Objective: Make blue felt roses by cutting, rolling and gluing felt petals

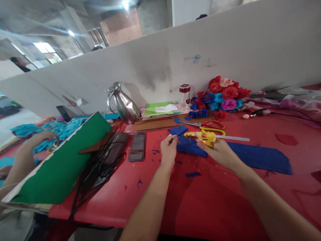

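Note:
My right hand [220, 150] is wrapped around a yellow hot glue gun [204, 135], with a clear glue stick [238, 138] poking out of its back end. The gun's dark, stained nozzle points left toward my left hand [169, 147]. Thumb and fingers of that hand are pinched at a small blue crepe paper piece [180, 130]; the exact grip point is partly hidden. Under the gun lies a folded blue paper strip [192, 148], and a longer blue strip [260, 157] stretches right beneath my right wrist. Scissors [192, 123] with orange handles lie just behind the gun.
Paper flowers [225, 97], a lidded glass jar [185, 95] and a steel jug [125, 103] stand at the back. Left are a phone [137, 146], wires [107, 147] and a leaning green board [62, 164]. Beyond it, another person's hand [46, 136] touches turquoise paper [66, 129].

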